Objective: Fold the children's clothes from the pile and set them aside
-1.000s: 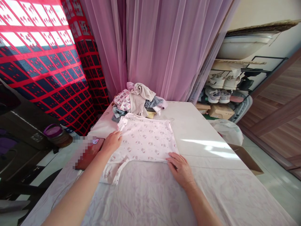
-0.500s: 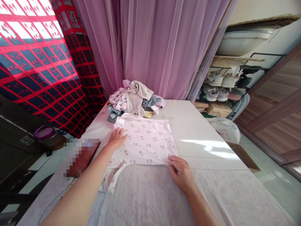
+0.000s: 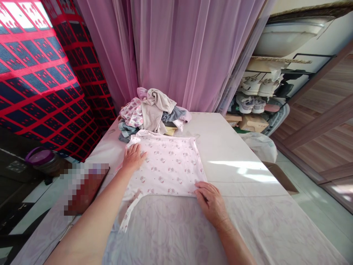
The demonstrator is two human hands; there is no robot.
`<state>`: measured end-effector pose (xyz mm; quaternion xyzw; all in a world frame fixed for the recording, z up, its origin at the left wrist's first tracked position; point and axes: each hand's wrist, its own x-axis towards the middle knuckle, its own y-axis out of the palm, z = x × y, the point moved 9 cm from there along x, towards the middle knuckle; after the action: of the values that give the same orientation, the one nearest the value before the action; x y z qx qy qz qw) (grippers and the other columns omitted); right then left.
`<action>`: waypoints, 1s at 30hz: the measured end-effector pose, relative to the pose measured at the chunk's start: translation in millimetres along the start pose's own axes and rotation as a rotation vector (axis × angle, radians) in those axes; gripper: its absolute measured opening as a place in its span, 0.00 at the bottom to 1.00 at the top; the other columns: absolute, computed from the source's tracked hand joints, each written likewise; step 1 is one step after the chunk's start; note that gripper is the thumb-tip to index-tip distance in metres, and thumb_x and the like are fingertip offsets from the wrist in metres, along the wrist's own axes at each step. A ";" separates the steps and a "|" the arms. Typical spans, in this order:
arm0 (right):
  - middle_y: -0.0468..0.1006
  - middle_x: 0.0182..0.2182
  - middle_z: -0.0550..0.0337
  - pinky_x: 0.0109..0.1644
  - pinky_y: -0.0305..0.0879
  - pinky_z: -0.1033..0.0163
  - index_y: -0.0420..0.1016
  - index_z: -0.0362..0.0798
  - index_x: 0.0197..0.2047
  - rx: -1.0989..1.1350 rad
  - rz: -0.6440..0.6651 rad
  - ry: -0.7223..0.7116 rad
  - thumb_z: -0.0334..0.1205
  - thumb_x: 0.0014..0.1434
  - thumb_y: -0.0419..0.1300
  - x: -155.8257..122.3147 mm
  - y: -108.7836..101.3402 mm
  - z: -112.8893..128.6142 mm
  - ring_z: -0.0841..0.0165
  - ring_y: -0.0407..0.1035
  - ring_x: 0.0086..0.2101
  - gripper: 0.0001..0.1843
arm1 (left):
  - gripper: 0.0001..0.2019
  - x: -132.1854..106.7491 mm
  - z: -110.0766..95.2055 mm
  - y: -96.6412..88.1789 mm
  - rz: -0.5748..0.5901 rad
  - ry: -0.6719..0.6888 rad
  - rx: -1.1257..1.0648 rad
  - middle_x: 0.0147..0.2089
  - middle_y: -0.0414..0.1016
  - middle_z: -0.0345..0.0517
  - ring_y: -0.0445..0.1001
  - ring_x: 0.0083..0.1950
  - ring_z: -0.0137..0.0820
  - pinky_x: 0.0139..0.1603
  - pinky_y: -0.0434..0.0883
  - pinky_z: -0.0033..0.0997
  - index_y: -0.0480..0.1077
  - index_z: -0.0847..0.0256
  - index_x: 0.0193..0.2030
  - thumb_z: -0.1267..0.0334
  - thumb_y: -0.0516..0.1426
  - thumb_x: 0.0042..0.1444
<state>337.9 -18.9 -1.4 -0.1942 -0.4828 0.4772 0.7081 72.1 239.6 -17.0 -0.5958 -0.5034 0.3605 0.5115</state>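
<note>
A small white shirt with a pink print (image 3: 165, 165) lies spread on the table (image 3: 248, 221), one sleeve trailing toward the near left. My left hand (image 3: 132, 157) rests flat on the shirt's left side, fingers stretched out. My right hand (image 3: 210, 202) presses on the shirt's near right corner, fingers slightly curled against the hem. Behind the shirt sits a heap of crumpled clothes (image 3: 151, 114) in beige, grey and pink.
A dark red flat object (image 3: 88, 189), partly blurred, lies at the table's left edge. A purple-lidded jar (image 3: 38, 158) stands lower left. Pink curtains hang behind. A shoe rack (image 3: 256, 99), boxes and a white bag (image 3: 257, 145) stand to the right.
My left hand has slid farther up the shirt's left side, toward the shoulder. My right hand stays at the near right corner. The view has shifted a little.
</note>
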 end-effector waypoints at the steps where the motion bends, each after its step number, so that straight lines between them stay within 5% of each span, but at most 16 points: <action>1: 0.82 0.40 0.54 0.52 0.68 0.52 0.78 0.52 0.32 -0.004 0.004 0.003 0.40 0.65 0.54 0.1 0.7 -0.3 0.61 0.75 0.45 0.14 | 0.29 0.8 0.3 -0.1 0.011 -0.007 -0.034 0.73 0.53 0.56 0.48 0.74 0.46 0.73 0.40 0.54 0.58 0.62 0.68 0.52 0.49 0.63; 6: 0.82 0.40 0.53 0.51 0.67 0.52 0.77 0.51 0.33 -0.022 0.006 -0.014 0.41 0.66 0.52 -0.9 2.9 -2.8 0.61 0.74 0.45 0.14 | 0.25 -5.3 6.8 -6.4 0.155 0.017 -0.247 0.71 0.60 0.52 0.55 0.72 0.41 0.72 0.50 0.43 0.66 0.62 0.62 0.54 0.48 0.62; 9: 0.82 0.40 0.54 0.52 0.66 0.52 0.77 0.51 0.33 -0.040 -0.005 -0.035 0.41 0.66 0.53 -1.2 3.5 -2.9 0.61 0.74 0.45 0.13 | 0.24 -26.0 24.9 -21.4 0.169 0.030 -0.283 0.67 0.67 0.47 0.64 0.67 0.36 0.67 0.59 0.33 0.68 0.58 0.61 0.53 0.48 0.61; 12: 0.82 0.41 0.54 0.55 0.63 0.50 0.78 0.52 0.37 -0.073 -0.028 -0.056 0.39 0.64 0.54 4.2 5.2 12.6 0.60 0.74 0.46 0.10 | 0.26 -53.4 51.1 -29.7 0.154 -0.022 -0.376 0.64 0.70 0.50 0.69 0.64 0.38 0.63 0.65 0.33 0.68 0.60 0.61 0.51 0.51 0.58; 16: 0.79 0.47 0.54 0.59 0.60 0.49 0.76 0.53 0.48 -0.003 0.083 -0.200 0.32 0.59 0.56 20.4 28.1 81.9 0.60 0.71 0.48 0.15 | 0.29 -81.1 79.7 -27.7 0.100 -0.166 -0.581 0.61 0.73 0.56 0.72 0.60 0.42 0.59 0.68 0.37 0.71 0.62 0.57 0.48 0.56 0.51; 20: 0.74 0.55 0.51 0.57 0.61 0.50 0.68 0.55 0.62 0.029 0.287 -0.511 0.31 0.57 0.60 26.9 71.7 177.0 0.58 0.65 0.53 0.29 | 0.29 -94.5 81.5 -32.5 0.049 -0.201 -0.680 0.59 0.75 0.56 0.73 0.59 0.42 0.59 0.69 0.38 0.72 0.64 0.55 0.46 0.54 0.52; 25: 0.75 0.54 0.55 0.54 0.62 0.53 0.78 0.53 0.39 0.053 0.499 -0.712 0.36 0.57 0.60 35.2 121.0 232.7 0.59 0.66 0.52 0.07 | 0.30 -105.8 80.0 -44.1 0.043 -0.178 -0.824 0.59 0.75 0.52 0.71 0.61 0.42 0.60 0.69 0.39 0.74 0.61 0.53 0.42 0.54 0.51; 27: 0.79 0.46 0.58 0.52 0.64 0.57 0.77 0.52 0.34 0.268 0.541 -0.421 0.35 0.55 0.60 63.3 128.8 215.3 0.62 0.69 0.47 0.04 | 0.30 -108.4 83.7 -41.9 0.082 -0.186 -0.860 0.58 0.76 0.52 0.72 0.60 0.43 0.59 0.70 0.40 0.75 0.61 0.51 0.41 0.55 0.50; 30: 0.79 0.35 0.58 0.46 0.67 0.60 0.73 0.50 0.32 0.733 0.404 0.528 0.38 0.56 0.57 93.1 135.9 130.0 0.65 0.72 0.39 0.05 | 0.27 -108.7 91.1 -34.1 0.136 -0.223 -0.899 0.56 0.78 0.50 0.74 0.58 0.43 0.58 0.70 0.40 0.76 0.59 0.50 0.43 0.55 0.50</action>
<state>165.9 101.1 4.5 -0.1361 -0.0399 0.6779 0.7214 -47.3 155.7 -12.9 -0.7475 -0.6214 0.2012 0.1208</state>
